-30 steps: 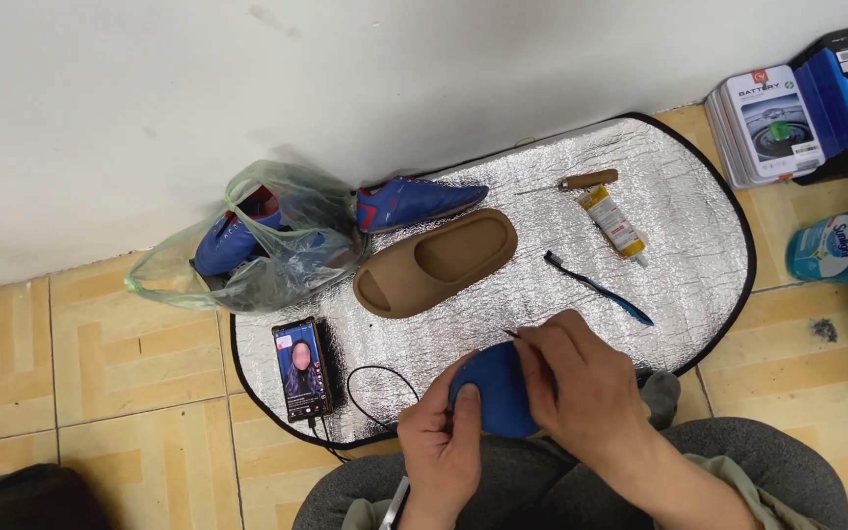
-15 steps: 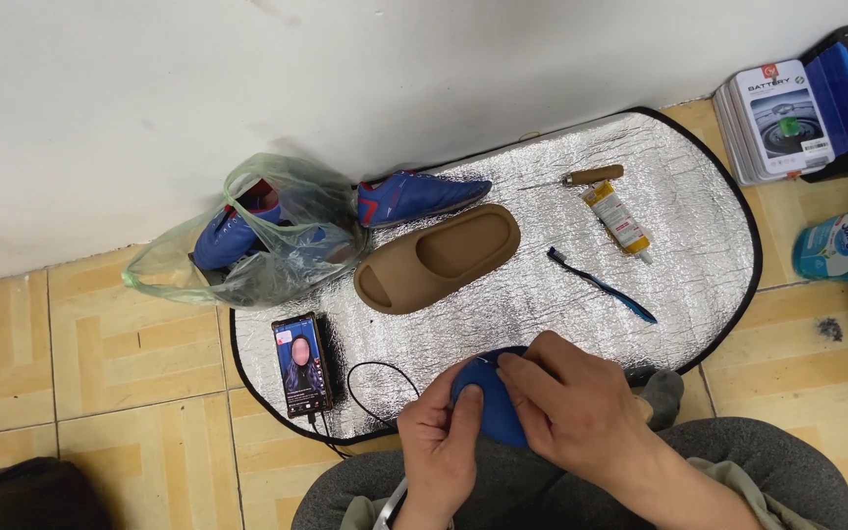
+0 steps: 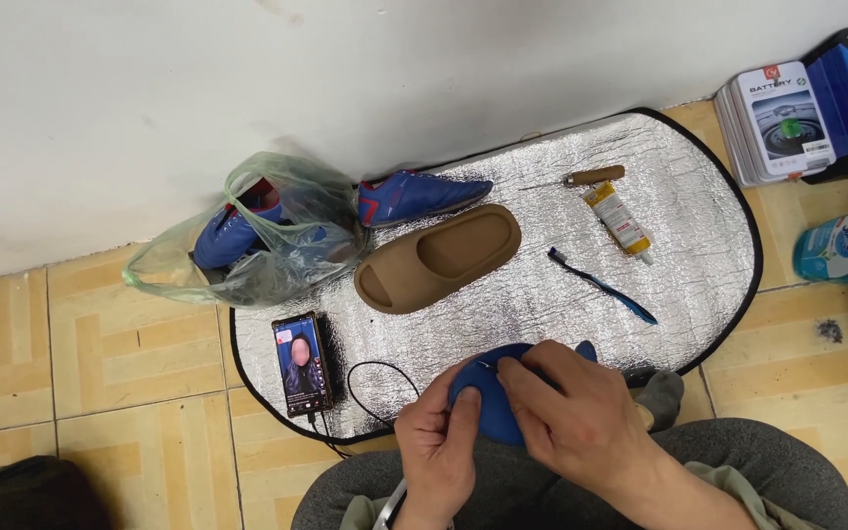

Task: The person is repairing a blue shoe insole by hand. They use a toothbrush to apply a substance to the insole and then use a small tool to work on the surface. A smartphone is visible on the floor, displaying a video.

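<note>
Crinkled silver foil mat [image 3: 699, 255], both hands [image 3: 439, 451] [image 3: 571, 422] gripping rounded blue shoe [image 3: 488, 402]

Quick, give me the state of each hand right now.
Left hand: closed on the blue shoe, gripping its edge.
Right hand: on top of the shoe, fingers pinched; what they pinch cannot be told.
</note>
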